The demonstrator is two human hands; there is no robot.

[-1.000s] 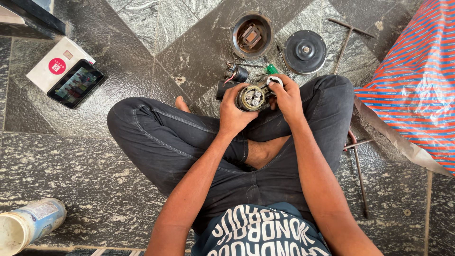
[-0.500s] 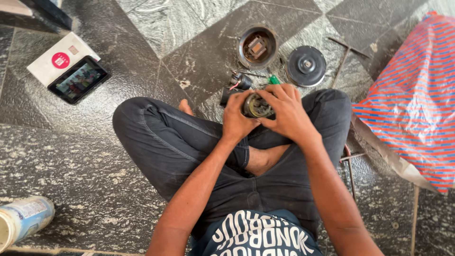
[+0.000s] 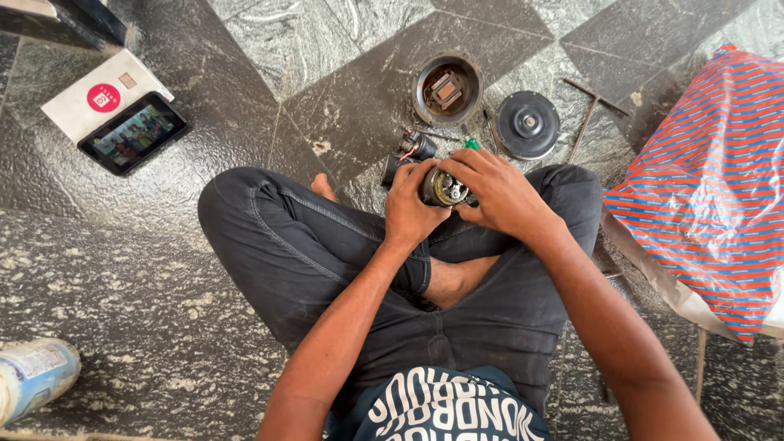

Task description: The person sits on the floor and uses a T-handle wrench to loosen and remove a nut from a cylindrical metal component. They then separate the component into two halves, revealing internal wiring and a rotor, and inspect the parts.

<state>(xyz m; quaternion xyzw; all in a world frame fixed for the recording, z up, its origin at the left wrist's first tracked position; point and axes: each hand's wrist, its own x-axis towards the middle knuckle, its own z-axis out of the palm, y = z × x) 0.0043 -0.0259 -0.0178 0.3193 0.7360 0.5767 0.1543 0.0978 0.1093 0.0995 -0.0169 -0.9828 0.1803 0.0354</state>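
Note:
I sit cross-legged on a dark stone floor. My left hand (image 3: 411, 204) grips the side of a small round motor part (image 3: 442, 187) with copper windings, held just above my shins. My right hand (image 3: 492, 189) covers the part's right side, its fingers curled over the top. A green-handled screwdriver (image 3: 471, 144) lies just past my right fingers. Small dark motor pieces (image 3: 412, 149) with wires rest on the floor in front of my left hand.
A round metal housing (image 3: 447, 87) and a dark round cover plate (image 3: 527, 124) lie ahead on the floor, with a thin metal rod (image 3: 584, 122) beside them. A phone (image 3: 134, 133) on a white box (image 3: 90, 96) is at the left. A striped bag (image 3: 714, 188) is right; a plastic bottle (image 3: 33, 377) lower left.
My right hand has closed further over the motor part, hiding most of its face. Both hands stay on it; the view has shifted slightly.

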